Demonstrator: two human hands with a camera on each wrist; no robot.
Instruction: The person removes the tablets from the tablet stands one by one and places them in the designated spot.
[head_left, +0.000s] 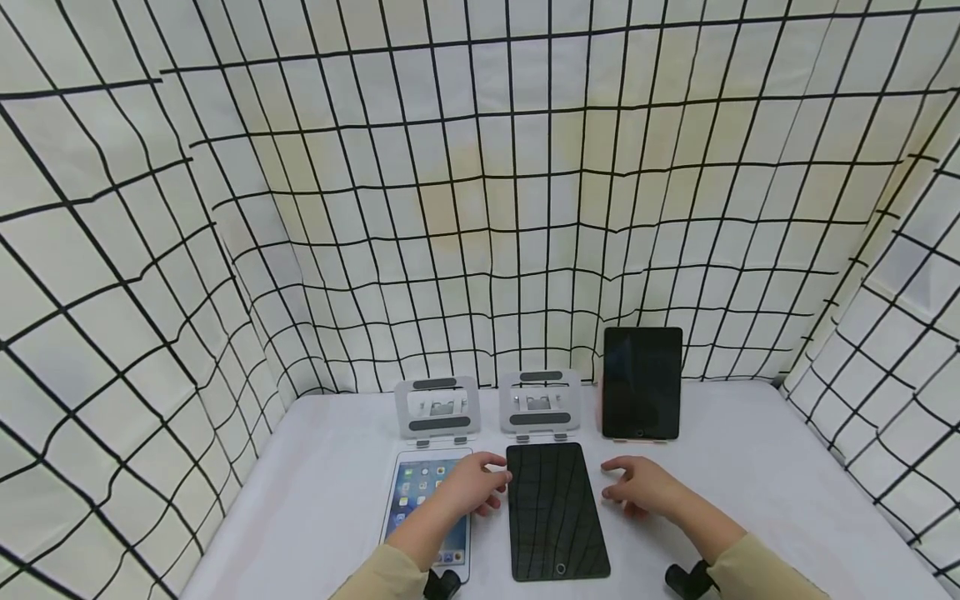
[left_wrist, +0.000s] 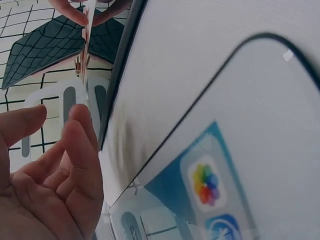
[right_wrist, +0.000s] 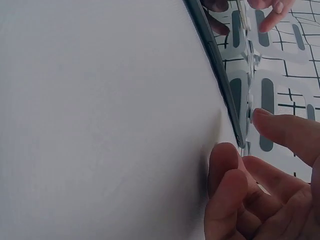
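White cloth covers the table (head_left: 750,483), and grid-patterned fabric walls (head_left: 480,208) rise behind and to both sides of it. Near the front edge, left of centre, a lit tablet (head_left: 415,500) lies flat with its app icons showing. The left hand (head_left: 474,483) rests over the right part of that tablet, its grip apart with fingers loosely spread and the fingertips at the left edge of the dark tablet (head_left: 555,510); the left wrist view shows those fingers (left_wrist: 75,150) relaxed and holding nothing.

Behind the lit tablet stands an empty grey tablet stand (head_left: 437,406), and just beside it to the right a second stand (head_left: 540,402) of the same kind. The dark tablet lies flat at the centre front, screen off, with its home button toward the front edge. The right hand (head_left: 645,487) sits just beside its right edge, grip apart, fingers relaxed and lightly bent above the cloth, closed on nothing. Toward the back edge, right of the second stand, another black tablet (head_left: 642,382) stands upright on a stand of its own.
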